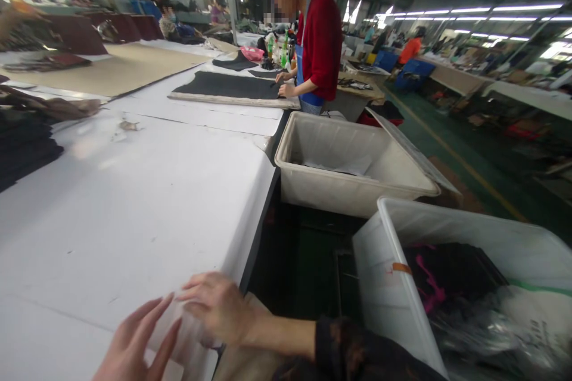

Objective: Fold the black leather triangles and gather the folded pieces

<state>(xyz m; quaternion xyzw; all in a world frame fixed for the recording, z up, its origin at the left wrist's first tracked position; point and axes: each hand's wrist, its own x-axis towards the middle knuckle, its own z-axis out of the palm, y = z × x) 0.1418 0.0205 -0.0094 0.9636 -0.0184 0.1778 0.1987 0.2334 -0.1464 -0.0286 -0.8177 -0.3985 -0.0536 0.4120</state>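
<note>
Right forearm in dark sleeve [357,351] reaching in from lower right, crossing leftward over the surface's near edge; right hand [218,309] palm down, knuckles up. Left hand [138,339] entering from bottom edge, fingers extended and pointing up-right toward the right hand, just beside it.

Long white surface [134,208] running away toward the far end; dark fabric [22,143] at its left edge. Further along, a person in red top and blue apron [317,41] bent over black cloth [232,84] on a board. To the right of the surface, an open white bin [348,161], nearly bare inside; nearer, a second bin [469,286] with dark garments and pink strips. Green floor [447,143], strip lights overhead, more benches beyond.

Left hand open, fingers flat, holding nothing visible. Right hand loosely curled on a thin pale sheet [190,333] at the surface's corner; blurred, grip cannot be told.
</note>
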